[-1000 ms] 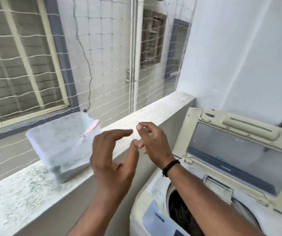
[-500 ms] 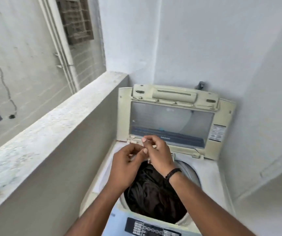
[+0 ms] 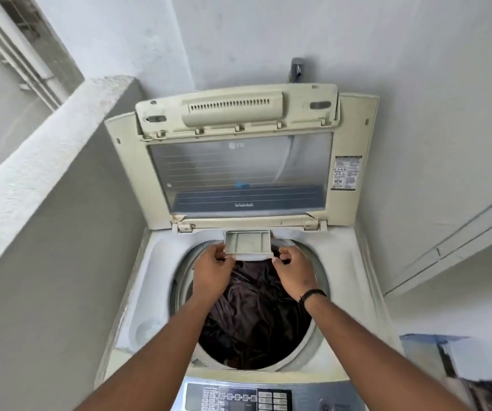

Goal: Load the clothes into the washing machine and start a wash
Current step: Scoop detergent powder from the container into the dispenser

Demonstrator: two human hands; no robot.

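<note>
A cream top-loading washing machine point(image 3: 161, 280) stands below me with its glass lid point(image 3: 238, 173) folded upright at the back. Dark clothes point(image 3: 253, 315) fill the drum. A small grey detergent drawer point(image 3: 247, 241) juts out from the back rim over the drum. My left hand point(image 3: 212, 271) pinches the drawer's left front corner. My right hand point(image 3: 293, 271) holds its right front corner; a black band circles that wrist. The control panel point(image 3: 238, 397) lies at the machine's front edge.
A concrete parapet ledge point(image 3: 46, 149) runs along the left, close beside the machine. White walls stand behind and to the right. A tap point(image 3: 296, 68) pokes out of the wall above the lid. A blue-edged object point(image 3: 446, 357) sits at the lower right.
My view swung from the ledge and the pale packet on it down over the machine. Both hands moved from mid-air to the back rim, and the detergent drawer now juts out in their grip.
</note>
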